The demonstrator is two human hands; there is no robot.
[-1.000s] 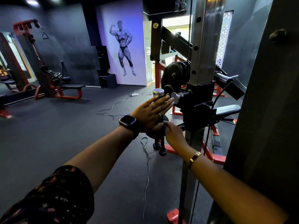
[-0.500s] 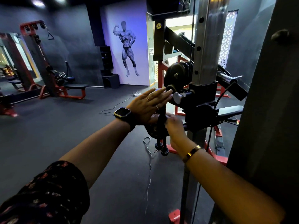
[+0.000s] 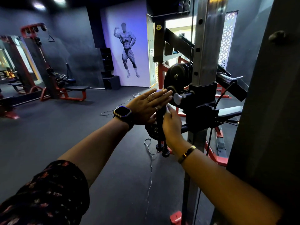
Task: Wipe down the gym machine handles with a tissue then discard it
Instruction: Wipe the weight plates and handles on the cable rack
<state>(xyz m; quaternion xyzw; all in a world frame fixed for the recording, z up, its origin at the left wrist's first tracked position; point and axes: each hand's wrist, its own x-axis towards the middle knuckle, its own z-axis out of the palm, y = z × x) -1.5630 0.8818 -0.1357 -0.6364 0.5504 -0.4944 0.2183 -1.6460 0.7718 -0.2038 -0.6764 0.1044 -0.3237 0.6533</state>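
- The left hand (image 3: pixel 146 109) is flat, fingers straight and together, its palm laid against the left side of the black rope handle (image 3: pixel 160 117).
- The right hand (image 3: pixel 172 127) meets the same handle from the other side, just below and to the right of the left hand. Its fingers curl round the rope and its thumb points up.
- The rope handle hangs between the two hands. Its upper part is hidden behind the left fingers, and its two knobbed ends (image 3: pixel 165 154) dangle below the right wrist.
- A pale sliver (image 3: pixel 168 108) shows at the right fingertips, touching the top of the rope. I cannot tell whether it is the tissue or a fingernail.
- A dark smartwatch (image 3: pixel 122 112) sits on the left wrist and rings (image 3: pixel 148 99) on the left fingers. A gold bracelet (image 3: pixel 186 154) circles the right wrist.
- Just beyond the left fingertips a chrome knob (image 3: pixel 177 99) sticks out of the machine's black carriage. Above it is a black pulley wheel (image 3: pixel 177 75).
- The steel upright (image 3: pixel 204 54), drilled with holes, rises to the right of both hands.
- A dark weight plate (image 3: pixel 151 130) sits just under the left palm, beside the rope.
- Below the hands a thin cable (image 3: pixel 151 168) trails across the dark floor.
- Well off to the left of the left arm stands a red-framed bench (image 3: pixel 76 88). A bodybuilder mural (image 3: pixel 128 49) fills the far wall.
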